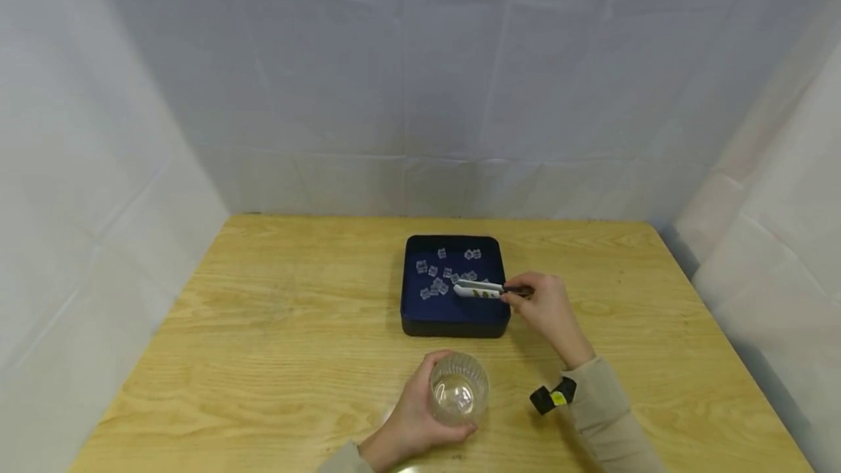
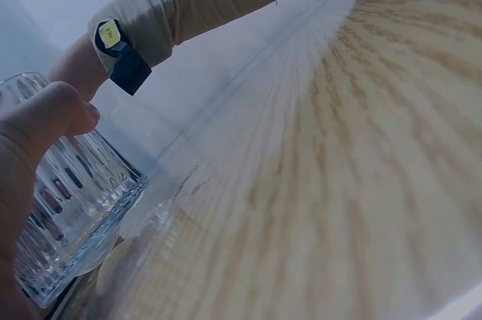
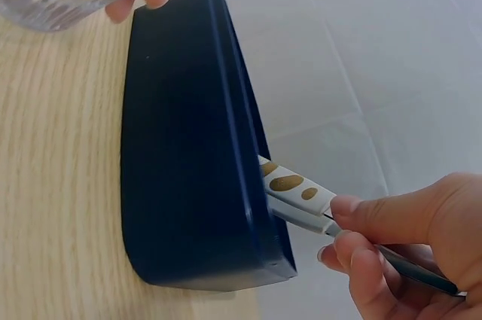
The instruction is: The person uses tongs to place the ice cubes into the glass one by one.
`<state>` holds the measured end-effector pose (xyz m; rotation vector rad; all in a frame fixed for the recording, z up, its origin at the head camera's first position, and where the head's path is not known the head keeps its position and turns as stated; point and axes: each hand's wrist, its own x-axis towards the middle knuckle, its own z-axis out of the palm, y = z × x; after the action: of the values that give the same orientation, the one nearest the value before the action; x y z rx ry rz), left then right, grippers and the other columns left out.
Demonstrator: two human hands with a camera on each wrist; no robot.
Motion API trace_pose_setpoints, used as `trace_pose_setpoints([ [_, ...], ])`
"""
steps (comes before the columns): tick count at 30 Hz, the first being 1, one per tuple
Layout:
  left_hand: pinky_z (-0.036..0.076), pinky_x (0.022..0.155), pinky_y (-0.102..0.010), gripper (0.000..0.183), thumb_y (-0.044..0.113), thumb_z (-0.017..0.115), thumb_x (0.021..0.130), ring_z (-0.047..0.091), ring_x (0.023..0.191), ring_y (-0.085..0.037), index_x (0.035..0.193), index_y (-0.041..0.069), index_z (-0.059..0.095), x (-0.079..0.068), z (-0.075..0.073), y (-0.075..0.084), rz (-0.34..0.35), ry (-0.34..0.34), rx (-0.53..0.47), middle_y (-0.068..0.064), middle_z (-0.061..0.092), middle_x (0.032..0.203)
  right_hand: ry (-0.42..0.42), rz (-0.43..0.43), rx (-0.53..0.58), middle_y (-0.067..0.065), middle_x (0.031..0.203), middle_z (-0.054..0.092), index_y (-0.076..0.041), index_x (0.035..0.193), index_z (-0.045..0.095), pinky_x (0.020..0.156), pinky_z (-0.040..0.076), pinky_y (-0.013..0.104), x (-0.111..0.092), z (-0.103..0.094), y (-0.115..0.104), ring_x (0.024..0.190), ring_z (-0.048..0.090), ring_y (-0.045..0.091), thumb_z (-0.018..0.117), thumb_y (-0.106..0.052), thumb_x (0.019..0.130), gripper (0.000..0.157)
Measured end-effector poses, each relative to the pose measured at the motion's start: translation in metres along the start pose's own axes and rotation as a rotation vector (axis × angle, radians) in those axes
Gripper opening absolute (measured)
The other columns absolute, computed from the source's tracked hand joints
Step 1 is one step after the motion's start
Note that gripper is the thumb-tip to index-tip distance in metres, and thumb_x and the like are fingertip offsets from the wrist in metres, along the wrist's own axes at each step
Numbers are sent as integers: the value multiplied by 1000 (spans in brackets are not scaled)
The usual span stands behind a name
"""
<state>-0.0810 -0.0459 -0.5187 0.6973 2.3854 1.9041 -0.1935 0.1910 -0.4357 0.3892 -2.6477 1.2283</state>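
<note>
Tongs point(image 1: 476, 290), one pair, white with brown spots, dark handles: reaching over the tray's right rim, tips inside among the cubes. Whether a cube sits between the tips cannot be told. Hazard: a cube caught by one corner could shoot out, being hard and likely slick.

Clear cubes point(image 1: 439, 287), a scattered lot: on the tray's floor, mostly towards its middle. Hazard: closing the tips amid the cluster could push neighbours aside or take two at once.

Tray point(image 1: 453, 328), dark navy, square, low-walled: the landmark. Hazard: tongs carried too low could knock its rim and jar a cube loose.

Right hand point(image 1: 545, 305): at the tray's right edge, pinching the tongs between thumb and fingers. Hazard: uneven squeeze would skew the tips.

Glass point(image 1: 460, 389), clear, ribbed: near side of the tray, apart from it. Hazard: a cube let go early could strike its lip and bounce out.

Left hand point(image 1: 417, 411): near side of the tray, curled round the glass. Hazard: a slack grip might let it tip.

Table point(image 1: 263, 298), wood-grained: beneath the tray.
</note>
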Motion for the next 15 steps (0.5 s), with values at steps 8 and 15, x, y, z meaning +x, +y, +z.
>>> trace_pose_setpoints([
  [8,48,99,-41,91,17,95,60,58,115,-25,136,20,45,1,-1,0,-13,-2,-7,-1,59,126,9,14,81,15,79,72,5,95,74,48,53,25,-6,-9,-7,58,66,22,78,2,81,15],
  [15,48,100,-40,93,17,95,59,58,115,-21,137,20,44,0,0,-1,-15,1,7,1,59,127,4,33,133,13,76,71,3,96,75,47,54,28,-11,-20,-14,55,64,23,78,-1,83,14],
])
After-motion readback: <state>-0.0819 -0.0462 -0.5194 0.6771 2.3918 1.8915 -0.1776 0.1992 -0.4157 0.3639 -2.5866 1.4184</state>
